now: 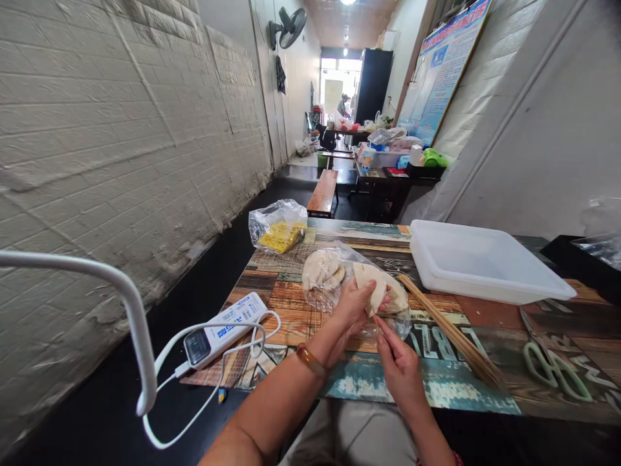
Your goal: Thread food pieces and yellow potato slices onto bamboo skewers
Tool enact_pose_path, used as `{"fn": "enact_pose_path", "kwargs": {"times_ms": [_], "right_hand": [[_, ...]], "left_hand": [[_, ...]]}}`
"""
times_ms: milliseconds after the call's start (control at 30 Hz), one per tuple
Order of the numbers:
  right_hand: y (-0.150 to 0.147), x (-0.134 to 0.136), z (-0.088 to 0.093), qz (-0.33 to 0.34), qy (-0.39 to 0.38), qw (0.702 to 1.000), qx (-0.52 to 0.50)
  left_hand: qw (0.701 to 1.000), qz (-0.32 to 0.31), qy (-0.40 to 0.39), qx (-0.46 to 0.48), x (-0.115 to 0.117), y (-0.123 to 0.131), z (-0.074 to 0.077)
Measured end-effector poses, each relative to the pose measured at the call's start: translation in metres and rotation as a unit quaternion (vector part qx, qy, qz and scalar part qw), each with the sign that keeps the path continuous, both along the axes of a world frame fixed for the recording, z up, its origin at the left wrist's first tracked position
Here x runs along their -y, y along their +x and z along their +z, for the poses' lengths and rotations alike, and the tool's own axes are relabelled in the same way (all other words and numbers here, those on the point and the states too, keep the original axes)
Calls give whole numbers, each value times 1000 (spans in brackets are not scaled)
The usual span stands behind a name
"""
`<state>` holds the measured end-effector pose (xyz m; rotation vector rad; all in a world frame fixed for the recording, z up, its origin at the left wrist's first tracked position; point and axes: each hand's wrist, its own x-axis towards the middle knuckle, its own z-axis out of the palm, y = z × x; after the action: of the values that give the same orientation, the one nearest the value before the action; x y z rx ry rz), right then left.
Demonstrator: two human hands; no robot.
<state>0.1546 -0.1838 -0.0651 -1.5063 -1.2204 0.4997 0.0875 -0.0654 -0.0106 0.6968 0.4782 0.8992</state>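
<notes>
My left hand (356, 303) is closed around a pale, flat, folded sheet of food (372, 288), held above the table. Just below it, my right hand (402, 366) pinches what looks like a bamboo skewer at the sheet's lower edge, mostly hidden by the fingers. Beneath and behind the hands lies a clear plastic bag (400, 323) with more pale sheets (395, 294). To its left sits a stack of similar pale pieces (323, 268), with thin sticks pointing towards me. A bundle of bamboo skewers (451, 333) lies diagonally right of my hands.
A white plastic tub (490, 259) stands at the back right, and green-handled scissors (555, 369) lie at the right. At the left are a white power bank (226, 330) with cable and a bag of yellow packets (279, 233). A grey metal tube (130, 304) arches at far left.
</notes>
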Motion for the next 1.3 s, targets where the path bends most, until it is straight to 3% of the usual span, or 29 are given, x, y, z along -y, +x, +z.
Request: {"fn": "enact_pose_path", "kwargs": {"times_ms": [367, 633, 767, 900, 1000, 1067, 1167, 1300], "right_hand": [[2, 2, -2, 39, -6, 999, -23], [10, 7, 2, -5, -50, 998, -42], [17, 13, 3, -63, -49, 996, -44], [23, 17, 6, -101, -44, 993, -48], [28, 18, 10, -116, -43, 992, -38], [29, 19, 13, -123, -45, 991, -35], [28, 21, 16, -130, -47, 989, -46], [23, 22, 18, -114, -57, 990, -68]], "left_hand": [[1000, -9, 1, 1, -1, 1, -2], [1000, -15, 3, 12, -1, -3, 5], [999, -28, -2, 19, -7, -2, 4], [1000, 12, 23, -8, -13, -8, 6], [993, 67, 94, -38, -16, -24, 16], [978, 113, 152, -82, -19, -42, 25], [931, 187, 251, -189, -28, -73, 35], [817, 168, 415, -363, -37, -107, 36]]}}
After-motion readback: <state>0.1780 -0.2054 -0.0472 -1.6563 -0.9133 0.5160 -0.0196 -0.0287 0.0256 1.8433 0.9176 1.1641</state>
